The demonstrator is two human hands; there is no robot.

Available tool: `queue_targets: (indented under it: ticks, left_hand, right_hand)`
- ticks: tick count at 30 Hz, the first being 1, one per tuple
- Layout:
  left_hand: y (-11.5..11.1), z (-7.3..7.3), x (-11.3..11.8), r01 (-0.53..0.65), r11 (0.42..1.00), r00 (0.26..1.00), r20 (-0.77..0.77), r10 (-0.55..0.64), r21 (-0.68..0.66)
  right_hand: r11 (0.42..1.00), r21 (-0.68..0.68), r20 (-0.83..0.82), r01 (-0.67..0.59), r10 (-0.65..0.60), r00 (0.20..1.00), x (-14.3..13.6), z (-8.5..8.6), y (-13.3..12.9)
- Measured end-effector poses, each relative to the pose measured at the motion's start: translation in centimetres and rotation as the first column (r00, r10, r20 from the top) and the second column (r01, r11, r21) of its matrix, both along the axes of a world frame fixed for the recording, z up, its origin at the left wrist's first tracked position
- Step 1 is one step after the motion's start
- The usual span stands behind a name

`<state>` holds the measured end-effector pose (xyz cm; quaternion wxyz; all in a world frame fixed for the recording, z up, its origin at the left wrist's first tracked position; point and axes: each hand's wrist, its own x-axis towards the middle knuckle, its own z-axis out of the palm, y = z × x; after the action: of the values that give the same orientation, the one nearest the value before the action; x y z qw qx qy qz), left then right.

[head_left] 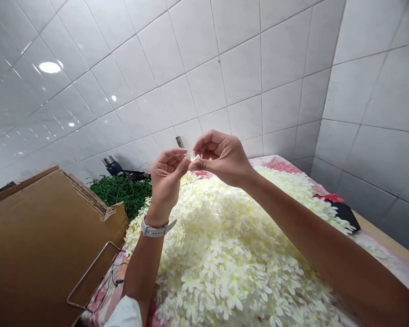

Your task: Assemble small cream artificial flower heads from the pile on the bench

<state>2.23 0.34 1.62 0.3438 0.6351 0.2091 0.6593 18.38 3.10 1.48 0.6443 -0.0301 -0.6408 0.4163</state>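
Above a big heap of white artificial flowers (225,254), my two hands meet fingertip to fingertip. A small white flower (194,157) shows between them. My right hand (221,156) is closed, with thumb and fingers pinching the flower from the right. On its left side, my left hand (168,177) is closed too, its thumb and forefinger tips at the same flower. The tips partly cover the flower, so its lower part is hidden. A pale watch strap (155,228) circles my left wrist.
A cardboard box (44,236) stands at the left, with a bent metal wire frame (88,272) beside it. Green artificial stems (121,193) and a dark bottle (111,165) lie behind. At right are a black flat object (346,215) and a red card (334,198). Tiled wall (241,68) closes the back.
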Motion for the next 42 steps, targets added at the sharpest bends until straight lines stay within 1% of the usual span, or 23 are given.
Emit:
queue_targets:
  ticks: [4, 8, 11, 14, 16, 19, 21, 23, 25, 29, 33, 39, 42]
  left_hand:
    - [0.25, -0.30, 0.24, -0.050, 0.993, 0.999, 0.014, 0.048, 0.103]
    - [0.31, -0.51, 0.43, -0.138, 0.968, 0.990, -0.010, 0.144, 0.209]
    - [0.29, -0.62, 0.41, -0.188, 0.960, 0.980, -0.029, 0.198, 0.206]
    - [0.24, -0.66, 0.28, -0.209, 0.962, 0.973, -0.058, 0.222, 0.174]
    - [0.13, -0.57, 0.24, -0.188, 0.973, 0.977, -0.072, 0.199, 0.133]
    - [-0.13, -0.28, 0.37, -0.078, 0.996, 0.996, -0.046, 0.080, 0.043]
    - [-0.31, -0.07, 0.51, -0.007, 1.000, 1.000, -0.027, 0.006, -0.019]
    - [-0.42, 0.10, 0.57, 0.017, 0.998, 1.000, -0.013, -0.018, -0.056]
    - [-0.45, 0.20, 0.54, 0.008, 0.998, 1.000, 0.015, -0.007, -0.058]
    - [-0.34, 0.21, 0.29, -0.031, 0.999, 0.997, 0.076, 0.033, -0.027]
    - [-0.09, 0.04, 0.22, -0.081, 0.997, 0.994, 0.072, 0.079, 0.020]
    - [0.20, -0.16, 0.50, -0.184, 0.972, 0.979, 0.113, 0.168, 0.146]
    - [0.23, -0.31, 0.64, -0.213, 0.953, 0.974, 0.127, 0.189, 0.215]
  right_hand:
    - [1.000, 0.009, 0.032, -0.026, 0.026, 0.999, -0.02, -0.01, -0.05]
    - [1.000, 0.012, 0.069, -0.022, 0.021, 0.997, 0.08, 0.06, -0.12]
    - [1.000, 0.008, 0.067, -0.016, 0.015, 0.998, 0.09, 0.05, -0.11]
    - [1.000, 0.003, 0.044, -0.012, 0.012, 0.999, 0.09, -0.01, -0.02]
    - [1.000, 0.002, 0.033, -0.017, 0.017, 0.999, 0.12, -0.04, 0.04]
    - [1.000, -0.010, 0.026, -0.027, 0.027, 0.999, 0.13, -0.01, 0.05]
    - [1.000, -0.008, 0.027, -0.028, 0.028, 0.999, 0.10, 0.02, 0.02]
    - [1.000, 0.004, 0.026, -0.030, 0.030, 0.999, 0.07, 0.04, -0.02]
    - [0.999, 0.018, 0.021, -0.044, 0.044, 0.999, 0.06, 0.04, -0.04]
    - [0.997, 0.015, 0.024, -0.082, 0.081, 0.996, 0.08, 0.01, -0.06]
    - [0.997, -0.022, 0.033, -0.073, 0.073, 0.997, 0.15, 0.01, -0.11]
    - [0.995, -0.045, 0.012, -0.084, 0.084, 0.996, 0.31, 0.07, -0.26]
    - [0.993, -0.066, 0.011, -0.094, 0.095, 0.995, 0.34, 0.09, -0.28]
